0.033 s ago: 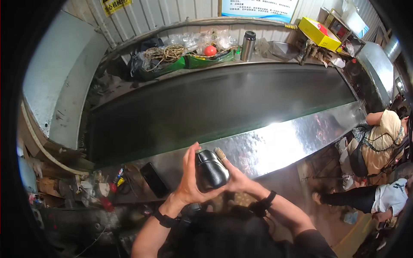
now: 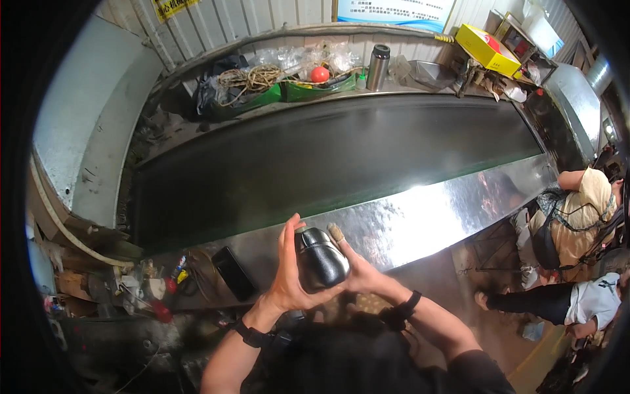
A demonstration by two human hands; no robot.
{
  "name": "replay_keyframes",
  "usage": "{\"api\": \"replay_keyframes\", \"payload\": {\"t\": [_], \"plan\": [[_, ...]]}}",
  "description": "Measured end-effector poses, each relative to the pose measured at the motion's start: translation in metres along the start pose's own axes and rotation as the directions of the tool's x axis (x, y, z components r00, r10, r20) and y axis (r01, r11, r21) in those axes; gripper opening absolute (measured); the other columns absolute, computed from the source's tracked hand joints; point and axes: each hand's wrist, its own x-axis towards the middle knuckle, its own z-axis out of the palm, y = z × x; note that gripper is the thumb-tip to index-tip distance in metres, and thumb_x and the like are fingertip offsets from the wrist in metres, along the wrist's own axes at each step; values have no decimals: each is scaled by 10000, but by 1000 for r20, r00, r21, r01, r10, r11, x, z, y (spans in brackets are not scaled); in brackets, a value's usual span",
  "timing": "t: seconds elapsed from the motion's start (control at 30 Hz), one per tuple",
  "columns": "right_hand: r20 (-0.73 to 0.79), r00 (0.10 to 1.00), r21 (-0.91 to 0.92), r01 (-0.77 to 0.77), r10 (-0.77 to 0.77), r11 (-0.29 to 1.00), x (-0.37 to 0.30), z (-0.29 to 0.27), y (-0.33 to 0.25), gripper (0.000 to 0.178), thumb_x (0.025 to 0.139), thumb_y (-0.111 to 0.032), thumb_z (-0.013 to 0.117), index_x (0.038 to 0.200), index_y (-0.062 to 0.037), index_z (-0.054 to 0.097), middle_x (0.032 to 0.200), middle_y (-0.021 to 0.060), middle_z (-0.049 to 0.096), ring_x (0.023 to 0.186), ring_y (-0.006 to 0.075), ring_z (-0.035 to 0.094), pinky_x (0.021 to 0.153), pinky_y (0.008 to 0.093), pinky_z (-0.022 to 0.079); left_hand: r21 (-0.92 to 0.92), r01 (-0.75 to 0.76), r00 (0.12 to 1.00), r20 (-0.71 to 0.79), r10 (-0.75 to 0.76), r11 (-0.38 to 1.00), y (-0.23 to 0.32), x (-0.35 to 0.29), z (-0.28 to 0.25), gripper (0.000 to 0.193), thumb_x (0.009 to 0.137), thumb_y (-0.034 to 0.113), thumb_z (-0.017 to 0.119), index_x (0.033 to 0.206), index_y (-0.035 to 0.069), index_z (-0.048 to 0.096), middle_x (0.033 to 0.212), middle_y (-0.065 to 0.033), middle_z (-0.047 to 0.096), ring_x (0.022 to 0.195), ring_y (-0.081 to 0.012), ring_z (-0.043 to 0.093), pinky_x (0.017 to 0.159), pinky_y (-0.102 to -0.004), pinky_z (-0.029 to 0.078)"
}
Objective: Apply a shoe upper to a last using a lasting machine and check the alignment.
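Between my two hands is a dark, glossy, rounded metal piece [image 2: 325, 264] with a curved seam line near its far end; its exact kind I cannot tell. My left hand [image 2: 287, 269] wraps its left side, fingers pointing away from me. My right hand [image 2: 357, 270] closes on its right side, with a tan wrap on one fingertip. Both hands hold the piece over the front edge of a shiny steel ledge [image 2: 479, 197]. Beyond the ledge lies a wide dark belt-like surface [image 2: 315, 164], which the piece does not appear to touch.
A black phone [image 2: 233, 273] lies left of my hands, near cluttered small tools [image 2: 177, 276]. Along the back stand a steel flask [image 2: 378, 67], green trays [image 2: 252, 105] with rope, and a yellow box [image 2: 489, 51]. Two people [image 2: 577, 223] are at the right.
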Motion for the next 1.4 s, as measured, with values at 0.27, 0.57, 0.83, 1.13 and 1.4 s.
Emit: {"api": "replay_keyframes", "payload": {"t": [0.27,0.57,0.83,1.13,1.4], "plan": [[148,875,489,-470,461,735,-25,-31,-32,1134,825,30,609,1639,-207,-144,1699,230,91,1571,349,138,1253,426,192,45,-39,999,-3,39,998,4,0,15,1327,631,343,944,1602,-27,119,1503,-321,286,1372,-441,388,1117,-542,366],[315,637,819,-557,703,137,9,-38,-84,812,1002,-709,384,1507,-72,369,1408,141,552,1223,273,622,944,429,590,293,-554,820,356,449,779,39,28,11,775,761,293,802,1455,365,465,1347,-157,498,1242,-300,502,990,-595,385],[-1,812,846,-311,584,434,13,-40,-93,668,1011,-621,488,1337,-50,603,1109,108,703,909,196,680,816,348,565,107,-534,708,599,374,839,62,38,-11,780,847,333,766,1544,326,414,1531,-117,406,1441,-317,356,1234,-517,187],[-278,956,444,42,93,895,-21,-5,-71,827,977,-331,645,1543,128,253,1509,212,467,1385,248,447,1157,360,334,-657,248,927,-53,-372,712,58,70,-14,869,762,88,900,1463,10,393,1312,-181,627,1214,-239,620,1067,-373,484],[-153,984,474,-6,89,881,-28,-11,-75,949,939,-312,673,1601,66,108,1609,233,314,1485,287,318,1216,385,233,-596,241,867,-223,-446,766,78,67,-12,531,751,80,890,1191,-3,605,1070,-109,707,974,-184,695,905,-324,557]]}}
